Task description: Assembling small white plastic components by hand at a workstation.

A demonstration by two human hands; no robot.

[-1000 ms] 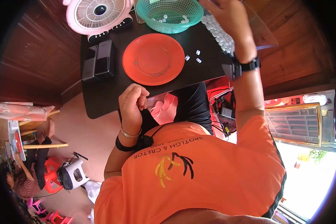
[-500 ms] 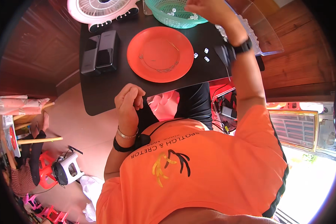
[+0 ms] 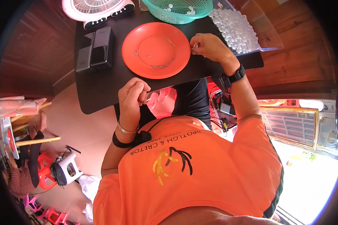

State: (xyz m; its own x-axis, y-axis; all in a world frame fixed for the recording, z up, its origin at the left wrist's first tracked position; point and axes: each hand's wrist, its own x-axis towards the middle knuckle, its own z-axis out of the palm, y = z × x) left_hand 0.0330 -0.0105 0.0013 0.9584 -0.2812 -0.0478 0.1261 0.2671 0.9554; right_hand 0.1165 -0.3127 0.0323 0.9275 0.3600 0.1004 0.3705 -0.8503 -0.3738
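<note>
An orange-red plate (image 3: 129, 62) lies on the black table, with several thin metal pins (image 3: 163, 64) scattered in it. At the plate's right rim my right hand (image 3: 214, 48) pinches a small white piece (image 3: 194, 46) between thumb and fingertips; its kind is too small to tell. The hand hides the table beneath it. Close to the table's front edge, below the plate, my left hand (image 3: 131, 96) is closed with its fingers curled together. Whatever it may hold is hidden.
A green basket (image 3: 176, 17) with a few white pieces stands behind the plate. Right of it, a clear tray (image 3: 268, 43) carries a heap of white pieces (image 3: 236, 32). Two dark boxy devices (image 3: 101, 47) sit at the left, near a pink fan (image 3: 97, 11).
My right hand has come down from the green basket to the plate's right side, where small white pieces lay. It now pinches one. My left hand has stayed nearly in place.
</note>
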